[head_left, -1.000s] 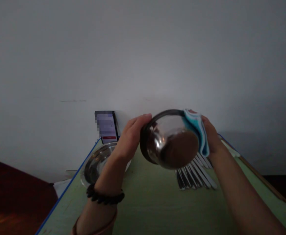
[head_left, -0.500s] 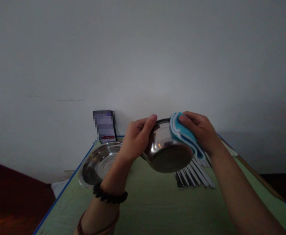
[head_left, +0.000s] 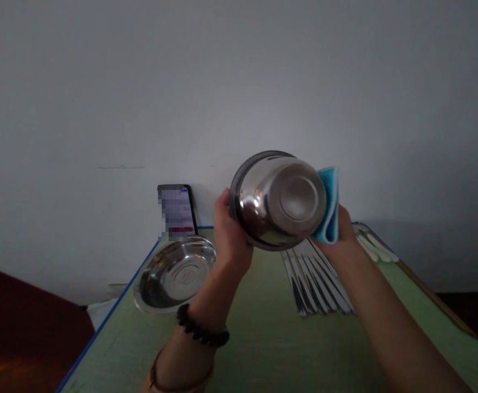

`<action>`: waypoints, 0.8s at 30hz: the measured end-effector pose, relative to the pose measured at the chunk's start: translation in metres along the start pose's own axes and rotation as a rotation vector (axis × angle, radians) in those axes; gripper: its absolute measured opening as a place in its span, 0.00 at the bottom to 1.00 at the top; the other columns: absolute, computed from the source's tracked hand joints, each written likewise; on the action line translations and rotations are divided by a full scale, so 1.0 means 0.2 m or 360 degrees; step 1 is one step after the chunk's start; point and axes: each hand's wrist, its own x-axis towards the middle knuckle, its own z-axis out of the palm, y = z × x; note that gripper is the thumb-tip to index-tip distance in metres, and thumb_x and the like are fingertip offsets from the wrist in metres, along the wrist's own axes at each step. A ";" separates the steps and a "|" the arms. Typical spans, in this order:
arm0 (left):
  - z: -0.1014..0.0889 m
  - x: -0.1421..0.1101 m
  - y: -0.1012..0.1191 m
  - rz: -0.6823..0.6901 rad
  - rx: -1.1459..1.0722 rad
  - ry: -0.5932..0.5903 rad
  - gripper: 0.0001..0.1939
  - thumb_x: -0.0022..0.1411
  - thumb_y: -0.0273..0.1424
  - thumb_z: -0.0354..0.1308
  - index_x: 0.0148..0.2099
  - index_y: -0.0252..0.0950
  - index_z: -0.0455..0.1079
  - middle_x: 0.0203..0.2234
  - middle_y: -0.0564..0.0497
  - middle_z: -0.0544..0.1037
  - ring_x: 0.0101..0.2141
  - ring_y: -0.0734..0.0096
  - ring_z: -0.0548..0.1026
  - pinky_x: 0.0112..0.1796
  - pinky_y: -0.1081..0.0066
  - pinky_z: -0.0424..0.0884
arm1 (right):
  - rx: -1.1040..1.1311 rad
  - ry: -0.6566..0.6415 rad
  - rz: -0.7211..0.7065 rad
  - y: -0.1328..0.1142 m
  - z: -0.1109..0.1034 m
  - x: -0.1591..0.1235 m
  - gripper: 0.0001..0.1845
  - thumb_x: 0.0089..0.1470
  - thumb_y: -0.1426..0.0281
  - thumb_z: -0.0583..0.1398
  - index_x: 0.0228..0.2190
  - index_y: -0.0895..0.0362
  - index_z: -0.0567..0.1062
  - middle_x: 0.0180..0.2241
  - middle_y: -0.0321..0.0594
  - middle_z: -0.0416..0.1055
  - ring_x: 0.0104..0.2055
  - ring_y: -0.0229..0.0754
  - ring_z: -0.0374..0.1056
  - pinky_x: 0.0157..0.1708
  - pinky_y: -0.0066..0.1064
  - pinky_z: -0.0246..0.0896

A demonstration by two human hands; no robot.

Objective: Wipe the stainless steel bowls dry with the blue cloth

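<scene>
A shiny steel bowl (head_left: 257,202) is held up above the table, tilted so its round base faces me. My left hand (head_left: 232,232) grips its rim on the left side, the fingers partly hidden behind it. On the right, my right hand (head_left: 341,229) holds a folded blue cloth (head_left: 329,204) against the bowl near its base; most of those fingers are out of sight behind cloth and bowl. Below lies a row of metal cutlery (head_left: 318,284) with long handles, side by side on the tabletop.
A wide steel basin (head_left: 148,297) sits at the table's left. Behind it a phone (head_left: 178,210) leans on the wall. White-handled utensils (head_left: 376,248) lie at the right back edge of the green table (head_left: 271,349).
The bowl has been raised and turned, so its base now points toward me and to the right. The cloth has moved from the rim down toward the base side.
</scene>
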 end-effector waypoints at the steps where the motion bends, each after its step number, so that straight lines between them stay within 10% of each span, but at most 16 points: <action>1: -0.01 0.00 0.04 -0.0117 0.0045 -0.0133 0.18 0.55 0.46 0.44 0.26 0.37 0.62 0.17 0.57 0.65 0.19 0.78 0.65 0.21 0.77 0.61 | -0.0030 -0.0026 -0.0026 -0.03 -0.04 0.00 0.15 0.44 0.55 0.57 0.28 0.54 0.72 0.27 0.36 0.71 0.33 0.42 0.68 0.31 0.32 0.63; 10: -0.07 -0.04 0.12 -0.0251 0.1139 -0.1239 0.18 0.59 0.43 0.48 0.29 0.33 0.68 0.22 0.53 0.69 0.24 0.77 0.66 0.27 0.76 0.62 | -0.0952 -0.1190 -0.0282 -0.21 -0.07 -0.09 0.14 0.52 0.60 0.56 0.23 0.56 0.70 0.21 0.31 0.62 0.24 0.33 0.59 0.23 0.25 0.53; 24: -0.09 -0.04 0.24 0.0248 0.1942 -0.1178 0.20 0.60 0.39 0.46 0.19 0.35 0.61 0.10 0.56 0.62 0.14 0.80 0.59 0.16 0.78 0.51 | -0.1761 -0.1217 -0.0800 -0.28 -0.05 -0.12 0.11 0.52 0.65 0.55 0.34 0.54 0.76 0.28 0.37 0.75 0.28 0.37 0.67 0.28 0.28 0.54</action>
